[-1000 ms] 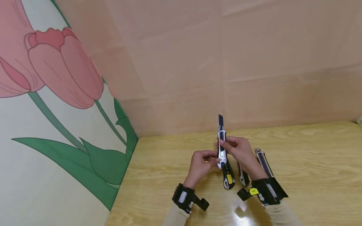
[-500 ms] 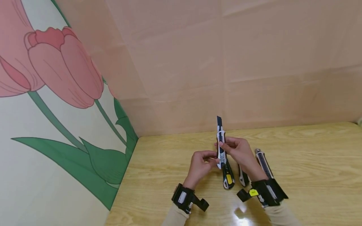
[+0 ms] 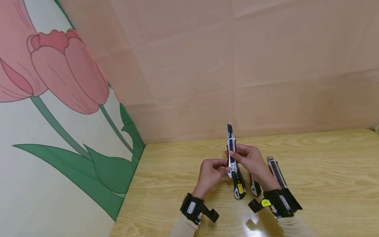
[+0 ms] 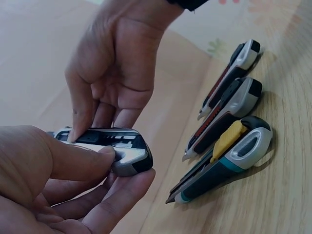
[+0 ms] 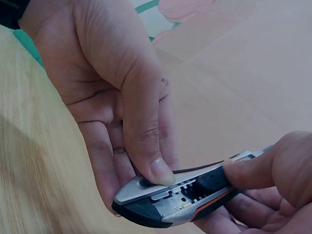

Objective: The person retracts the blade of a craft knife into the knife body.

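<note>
Raised over the table is a silver and black utility knife (image 3: 232, 156) with orange trim, its dark blade (image 3: 230, 131) out and pointing away. My left hand (image 3: 208, 174) pinches its rear end between thumb and fingers. Farther up the handle my right hand (image 3: 256, 163) grips it, thumb (image 5: 251, 173) pressed on the black slider (image 5: 212, 181). On the table below lies a knife with a yellow slider (image 4: 229, 141). Beside that one are two more silver and black utility knives, one in the middle (image 4: 224, 114) and one at the far end (image 4: 231, 75).
The wood-grain table (image 3: 165, 184) meets a peach-coloured cloth (image 3: 189, 82) at its back edge. On the left stands a panel with printed tulips (image 3: 69, 69). Black camera straps (image 3: 192, 207) are around both wrists.
My right thumb has slid a little way back along the handle, and less of the blade sticks out. The left hand and the knives on the table stay put.
</note>
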Motion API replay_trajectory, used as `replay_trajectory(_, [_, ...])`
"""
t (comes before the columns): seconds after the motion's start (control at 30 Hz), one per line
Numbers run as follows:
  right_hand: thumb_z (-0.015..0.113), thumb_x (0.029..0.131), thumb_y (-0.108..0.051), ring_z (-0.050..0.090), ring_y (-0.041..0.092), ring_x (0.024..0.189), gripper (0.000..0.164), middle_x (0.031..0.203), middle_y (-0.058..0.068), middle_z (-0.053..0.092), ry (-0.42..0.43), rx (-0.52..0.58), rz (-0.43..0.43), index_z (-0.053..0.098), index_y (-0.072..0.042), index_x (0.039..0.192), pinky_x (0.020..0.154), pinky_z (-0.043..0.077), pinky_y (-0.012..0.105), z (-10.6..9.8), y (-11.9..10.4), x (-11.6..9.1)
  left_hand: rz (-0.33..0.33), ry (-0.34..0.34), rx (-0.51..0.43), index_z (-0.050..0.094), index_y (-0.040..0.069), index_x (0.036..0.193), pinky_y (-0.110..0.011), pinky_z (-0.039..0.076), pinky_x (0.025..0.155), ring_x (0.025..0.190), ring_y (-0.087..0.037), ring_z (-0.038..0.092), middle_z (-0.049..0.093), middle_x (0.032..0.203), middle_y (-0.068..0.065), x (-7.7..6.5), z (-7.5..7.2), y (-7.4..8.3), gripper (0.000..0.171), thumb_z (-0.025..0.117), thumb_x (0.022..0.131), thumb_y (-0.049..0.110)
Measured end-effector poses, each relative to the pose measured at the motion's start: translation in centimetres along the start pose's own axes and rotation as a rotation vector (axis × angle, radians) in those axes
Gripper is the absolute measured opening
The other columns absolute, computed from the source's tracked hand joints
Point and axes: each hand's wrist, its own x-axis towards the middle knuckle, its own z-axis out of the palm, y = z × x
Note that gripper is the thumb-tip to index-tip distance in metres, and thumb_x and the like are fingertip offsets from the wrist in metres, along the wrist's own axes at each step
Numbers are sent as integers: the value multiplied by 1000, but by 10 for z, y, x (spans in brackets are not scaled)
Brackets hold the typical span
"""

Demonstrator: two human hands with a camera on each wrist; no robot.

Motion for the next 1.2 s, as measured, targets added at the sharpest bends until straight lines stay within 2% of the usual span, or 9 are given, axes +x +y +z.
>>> replay_trajectory(0.1, [66,101,-17,66,28,116,37,124,19,70,-7,-10,2,63,2,133,92,52,21,1,0,-1,-12,-1,-7,80,8,103,-21,56,65,74,-9,71,78,91,3,0,0,-1,20,81,84,1])
replay_trajectory(0.2, [65,102,-15,65,29,118,37,125,18,69,-11,-22,5,62,1,134,94,51,22,1,-1,-1,-17,1,-17,80,7,102,-21,56,64,72,-9,70,78,91,1,0,0,0,19,81,84,0])
replay_trajectory(0.5, [66,100,-10,68,21,111,38,125,20,69,-7,-9,11,61,4,135,91,50,17,1,2,0,-27,29,-26,81,10,101,-22,57,65,74,-9,71,78,91,1,0,3,-4,18,81,85,3])
replay_trajectory(0.73, [66,100,-12,69,21,109,39,125,16,70,-16,-35,12,61,2,136,104,50,40,0,2,0,-52,32,-32,82,13,101,-24,57,68,76,-10,71,77,89,6,-1,2,-2,18,81,85,5])
replay_trajectory(0.97, [68,98,-9,68,26,112,44,127,18,69,-32,-44,3,58,0,140,101,52,35,0,3,-1,-64,37,-52,81,10,99,-24,57,67,81,-25,74,78,90,-1,-2,2,1,16,81,85,2])
replay_trajectory(1.2, [67,99,-8,66,30,116,45,128,18,68,-47,-40,7,56,0,142,108,46,53,-1,4,-1,-80,31,-77,81,11,99,-47,62,74,73,-12,71,78,89,1,-2,2,0,17,81,85,2])
